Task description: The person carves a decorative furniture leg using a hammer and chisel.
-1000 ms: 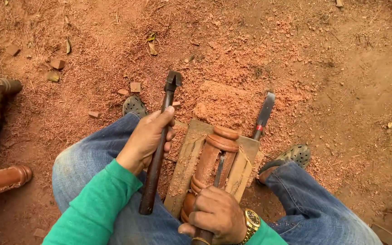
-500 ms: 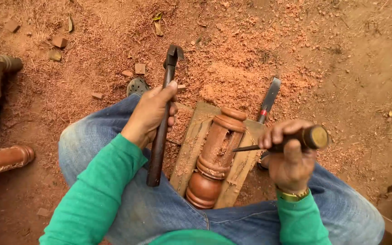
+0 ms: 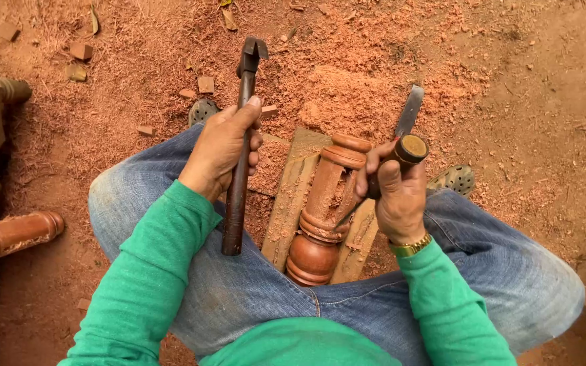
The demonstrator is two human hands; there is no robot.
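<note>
Fingers of the right hand grip a chisel, now lowered onto the spindle at centre frame; left hand still clasps the hammer.

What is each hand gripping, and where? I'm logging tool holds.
Left hand grips the long dark hammer mid-shaft; right hand grips the chisel by its wooden handle.

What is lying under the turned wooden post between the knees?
The turned wooden post rests on wooden boards. What lies beneath the boards is covered; only sawdust shows around.
</note>
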